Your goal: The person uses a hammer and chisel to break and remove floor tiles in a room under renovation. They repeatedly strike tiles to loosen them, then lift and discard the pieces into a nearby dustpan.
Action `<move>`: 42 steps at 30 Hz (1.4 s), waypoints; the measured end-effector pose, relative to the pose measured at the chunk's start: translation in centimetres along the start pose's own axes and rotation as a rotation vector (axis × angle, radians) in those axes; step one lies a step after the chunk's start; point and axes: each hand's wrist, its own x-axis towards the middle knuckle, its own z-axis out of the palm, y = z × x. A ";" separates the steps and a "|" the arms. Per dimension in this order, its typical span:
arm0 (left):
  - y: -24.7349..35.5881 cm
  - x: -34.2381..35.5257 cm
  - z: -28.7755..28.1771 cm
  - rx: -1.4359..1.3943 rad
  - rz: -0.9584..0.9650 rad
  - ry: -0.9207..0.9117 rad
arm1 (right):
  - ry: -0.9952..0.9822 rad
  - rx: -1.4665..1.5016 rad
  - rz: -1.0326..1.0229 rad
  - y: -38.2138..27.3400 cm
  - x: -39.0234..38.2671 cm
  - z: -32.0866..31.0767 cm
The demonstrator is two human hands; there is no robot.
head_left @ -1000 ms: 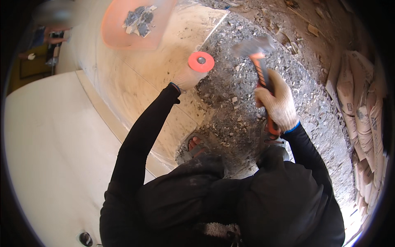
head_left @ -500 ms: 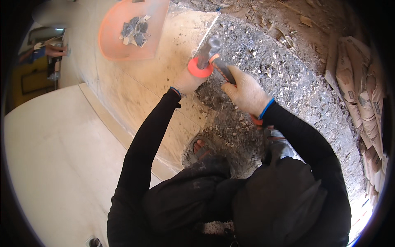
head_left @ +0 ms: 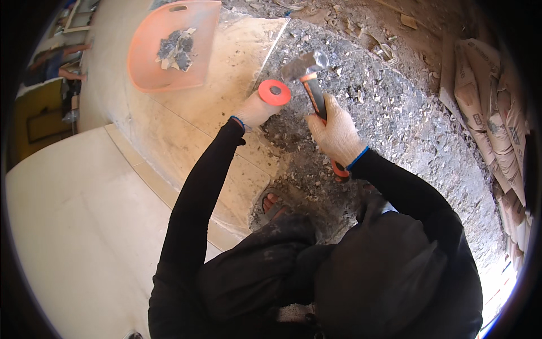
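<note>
My gloved left hand is closed on a chisel, seen from above by its round red guard and grey struck end. The chisel is at the border between tan floor tiles and broken grey rubble. My gloved right hand grips a hammer by its black-and-orange handle, its metal head raised just above and right of the chisel, apart from it. Below, my sandalled foot is at the tile's broken edge.
An orange plastic scoop-like tray with debris lies at the upper left. Crumpled paper sacks are at the right, dirt and scraps behind. A white slab fills the lower left. A person appears small at the far left.
The hammer came down onto the chisel half a second ago and now sits slightly lifted off it, lower than a second ago. My left hand stays around the chisel.
</note>
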 end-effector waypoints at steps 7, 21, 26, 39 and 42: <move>0.9 0.3 -0.2 0.211 0.011 -0.060 | 0.039 0.222 0.045 0.7 0.1 -0.9; -1.3 1.3 1.3 0.152 0.069 -0.052 | 0.249 0.437 -0.096 2.2 0.6 -1.4; -2.3 3.0 1.3 0.390 0.261 -0.039 | -0.007 0.026 0.119 2.7 0.3 1.4; -1.3 1.4 3.2 0.061 -0.035 0.102 | 0.087 0.229 0.056 3.2 0.5 1.7; -1.3 1.6 3.2 0.094 0.029 0.157 | -0.105 0.095 0.097 4.2 0.4 -0.1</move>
